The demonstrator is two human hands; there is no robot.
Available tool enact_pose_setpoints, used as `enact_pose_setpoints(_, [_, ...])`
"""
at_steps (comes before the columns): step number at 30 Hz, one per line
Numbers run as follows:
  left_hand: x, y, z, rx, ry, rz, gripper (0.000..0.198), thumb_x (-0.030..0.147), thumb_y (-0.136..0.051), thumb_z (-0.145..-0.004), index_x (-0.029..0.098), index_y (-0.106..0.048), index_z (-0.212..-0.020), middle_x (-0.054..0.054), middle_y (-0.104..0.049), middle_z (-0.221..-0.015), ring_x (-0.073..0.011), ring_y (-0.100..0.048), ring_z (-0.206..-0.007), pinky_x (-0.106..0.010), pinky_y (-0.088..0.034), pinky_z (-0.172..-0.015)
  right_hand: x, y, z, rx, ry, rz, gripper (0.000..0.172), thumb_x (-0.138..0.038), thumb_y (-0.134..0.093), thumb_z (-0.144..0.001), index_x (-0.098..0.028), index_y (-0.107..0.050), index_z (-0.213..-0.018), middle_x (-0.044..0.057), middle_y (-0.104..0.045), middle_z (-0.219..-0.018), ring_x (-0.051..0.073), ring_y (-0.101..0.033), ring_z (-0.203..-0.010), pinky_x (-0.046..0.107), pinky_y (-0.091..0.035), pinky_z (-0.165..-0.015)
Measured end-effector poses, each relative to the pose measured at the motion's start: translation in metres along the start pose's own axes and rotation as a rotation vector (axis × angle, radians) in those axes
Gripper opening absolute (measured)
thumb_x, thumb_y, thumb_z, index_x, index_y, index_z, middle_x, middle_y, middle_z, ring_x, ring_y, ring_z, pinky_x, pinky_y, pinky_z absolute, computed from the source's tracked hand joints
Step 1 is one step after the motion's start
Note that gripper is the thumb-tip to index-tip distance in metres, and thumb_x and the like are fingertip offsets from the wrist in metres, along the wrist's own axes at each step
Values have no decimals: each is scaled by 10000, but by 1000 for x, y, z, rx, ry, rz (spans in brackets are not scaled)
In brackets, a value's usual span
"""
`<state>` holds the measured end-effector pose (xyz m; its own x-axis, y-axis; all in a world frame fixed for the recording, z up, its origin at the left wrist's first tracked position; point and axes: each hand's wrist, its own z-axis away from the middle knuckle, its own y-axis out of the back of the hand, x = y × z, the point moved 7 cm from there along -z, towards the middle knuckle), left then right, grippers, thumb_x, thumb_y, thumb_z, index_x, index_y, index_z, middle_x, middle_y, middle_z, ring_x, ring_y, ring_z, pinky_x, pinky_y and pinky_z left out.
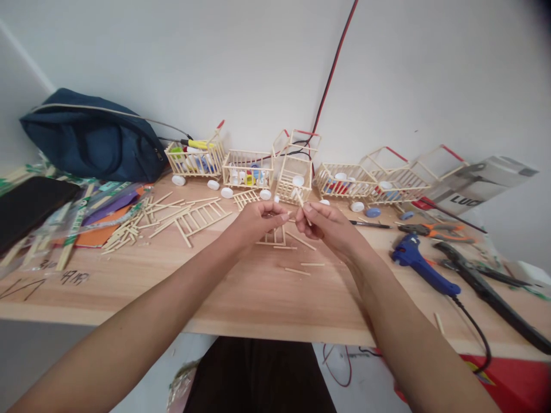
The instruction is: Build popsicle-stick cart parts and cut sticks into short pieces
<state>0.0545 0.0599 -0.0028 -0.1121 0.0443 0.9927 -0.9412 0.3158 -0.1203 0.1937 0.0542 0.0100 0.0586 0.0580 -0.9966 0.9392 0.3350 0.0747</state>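
Observation:
Over the middle of the table, my right hand (325, 222) pinches a thin wooden stick (300, 199) between thumb and fingers, its tip tilted up. Close on its left is my left hand (260, 221), thumb and forefinger pressed together; whatever is between them is too small to make out. Beneath the hands lies a small ladder-like stick frame (279, 243), partly hidden by the fingers. Loose short sticks (297, 271) lie just in front of it. Behind the right hand stands a miniature stick shopping cart (294, 179) with white wheels.
More small carts (196, 162) line the wall. To the left are a larger stick frame (200, 221), a stick pile (129, 229), a blue bag (94, 137) and a black phone-like slab (37, 206). On the right lie a blue glue gun (424, 267), orange-handled pliers (434, 231) and a black-handled tool (486, 289).

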Motion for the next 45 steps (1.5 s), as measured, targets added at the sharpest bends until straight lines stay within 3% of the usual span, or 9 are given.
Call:
enact_pose_setpoints(10, [1,-12,2,-53,-203,-509,64,180,-682,-712,174,-664,-650,18,-594,-574,-124,-503,-559,-245,-356,-570,-3,13,-2,81,97,39,394,-552,-653,-797,-162,-626,-750,-47,-454,-600,64,-370,-507,228,-256,-486])
enact_pose_setpoints(15, [1,-25,11,-51,-377,-855,103,128,-636,-762,187,-677,-687,-28,-641,-700,-161,-551,-661,-280,-370,-636,-5,20,-2,114,118,19,407,-561,-662,-796,-158,-632,-748,-64,-410,-496,60,-312,-456,229,-223,-459])
enact_pose_setpoints(23, [-13,-46,21,-222,-329,-1266,154,173,-530,-851,171,-668,-781,-56,-627,-873,-206,-590,-820,-311,-414,-687,-13,37,0,139,132,-253,330,-470,-750,-758,-173,-611,-731,-93,-277,-487,43,-215,-423,188,-198,-415])
enact_pose_setpoints(27, [4,-42,20,-83,-323,-1082,124,205,-583,-840,163,-661,-926,-64,-632,-973,-195,-589,-844,-312,-436,-725,-15,33,-1,101,138,-327,313,-442,-758,-756,-187,-583,-709,-97,-224,-495,47,-193,-424,172,-224,-411])
enact_pose_setpoints(29, [12,-37,17,9,-311,-834,392,201,-660,-783,167,-597,-1168,-77,-626,-1104,-160,-585,-786,-306,-456,-731,-15,29,-1,75,140,-352,307,-434,-755,-761,-186,-582,-706,-98,-213,-496,48,-190,-427,170,-226,-414])
enact_pose_setpoints(31, [9,-39,9,-28,-243,-539,718,198,-726,-714,190,-440,-1373,-96,-603,-1209,-117,-577,-704,-285,-473,-690,-14,24,-1,53,144,-371,299,-429,-747,-771,-185,-586,-709,-96,-221,-496,51,-197,-434,171,-232,-422])
enact_pose_setpoints(33, [0,-47,2,-145,-151,-292,823,185,-749,-674,182,-386,-1412,-95,-635,-1146,-93,-568,-645,-253,-468,-631,-13,19,0,37,145,-364,296,-439,-733,-784,-187,-591,-719,-90,-254,-500,57,-234,-443,180,-266,-436])
enact_pose_setpoints(38, [-4,-41,0,-186,-17,-55,180,256,-641,-793,100,-666,-880,10,-568,-632,-60,-491,-533,-189,-391,-530,-12,25,1,89,143,-314,312,-465,-719,-787,-190,-582,-737,-48,-427,-583,76,-402,-507,191,-324,-455])
enact_pose_setpoints(45, [93,35,45,-36,-194,84,127,238,-723,-766,117,-701,-795,7,-560,-601,-38,-447,-500,-156,-370,-497,-25,66,4,346,277,-291,356,-485,-762,-703,-200,-549,-698,-17,-514,-720,90,-495,-604,183,-382,-459])
